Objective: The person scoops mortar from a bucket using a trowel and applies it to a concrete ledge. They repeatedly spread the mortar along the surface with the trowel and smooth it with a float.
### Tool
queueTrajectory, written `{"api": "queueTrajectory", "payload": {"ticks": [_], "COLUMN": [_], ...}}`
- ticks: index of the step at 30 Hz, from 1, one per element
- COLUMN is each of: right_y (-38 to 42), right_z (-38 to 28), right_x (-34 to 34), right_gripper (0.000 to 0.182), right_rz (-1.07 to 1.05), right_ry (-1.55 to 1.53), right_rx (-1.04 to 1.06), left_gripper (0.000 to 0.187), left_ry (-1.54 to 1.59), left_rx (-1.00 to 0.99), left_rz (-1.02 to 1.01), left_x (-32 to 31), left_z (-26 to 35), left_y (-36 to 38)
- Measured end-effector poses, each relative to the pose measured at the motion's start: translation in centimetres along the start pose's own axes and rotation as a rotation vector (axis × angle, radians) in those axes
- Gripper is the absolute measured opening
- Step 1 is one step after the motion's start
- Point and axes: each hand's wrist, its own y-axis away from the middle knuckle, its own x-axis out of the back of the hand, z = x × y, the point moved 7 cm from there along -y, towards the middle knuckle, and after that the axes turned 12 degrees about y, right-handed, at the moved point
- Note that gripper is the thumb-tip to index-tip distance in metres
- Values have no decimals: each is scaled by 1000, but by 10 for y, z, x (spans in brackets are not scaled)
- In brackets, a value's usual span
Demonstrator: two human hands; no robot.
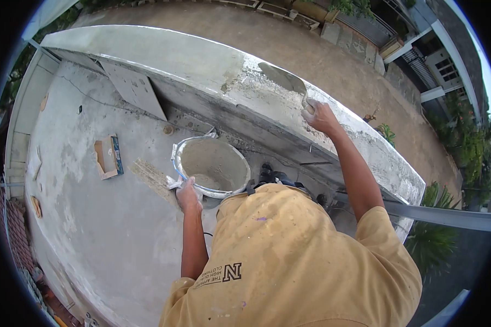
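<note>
In my right hand [320, 117] is a plastering trowel [283, 78], held by its handle, with its blade flat along the top of the low wall [185, 54]. Rough, patchy plaster shows around the blade. My left hand [189, 197] is closed at the near left side of a bucket [214, 163], on its handle where white wrapping [174, 182] shows. Grey residue coats the bucket's inside, and mortar lies at its bottom. The bucket hangs or stands right in front of my body, on the inner side of the wall.
A mortar-stained plank [151, 177] lies left of the bucket. Beyond it is an open cardboard box [108, 158] on the concrete floor [114, 229]. A flat panel [132, 88] leans against the wall's inner face. Outside the wall runs a road [333, 71] far below.
</note>
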Motion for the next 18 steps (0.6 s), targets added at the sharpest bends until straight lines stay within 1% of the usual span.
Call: {"api": "queueTrajectory", "payload": {"ticks": [1, 2, 5, 6, 8, 9, 11, 12, 15, 18], "right_y": [-10, -17, -7, -5, -9, -13, -6, 1, -7, 4], "right_z": [6, 15, -9, -6, 10, 14, 0, -3, 4, 1], "right_x": [-10, -25, -2, -6, -22, -26, -9, -3, -11, 4], "right_gripper": [34, 35, 38, 39, 39, 39, 38, 37, 37, 34], "right_rz": [59, -71, 44, 65, -31, -73, 45, 97, -76, 39], "right_ry": [94, 191, 65, 51, 98, 120, 91, 77, 133, -54], "right_rx": [41, -29, -67, -77, -57, -49, -110, -145, -81, -214], "left_gripper": [62, 61, 59, 59, 58, 57, 57, 57, 58, 58], "left_ry": [8, 52, 111, 110, 96, 119, 174, 152, 97, 106], "left_rx": [-6, -19, -18, -21, -29, -29, -27, -20, -4, -3], "left_rz": [50, 31, 52, 82, 129, 114, 91, 99, 94, 69], "left_x": [2, 8, 16, 22, 32, 26, 10, 11, 14, 15], "left_z": [0, -6, -7, -11, -23, -19, -10, -12, -17, -21], "left_y": [4, -6, -4, -6, -15, -11, 4, 2, -3, -5]}}
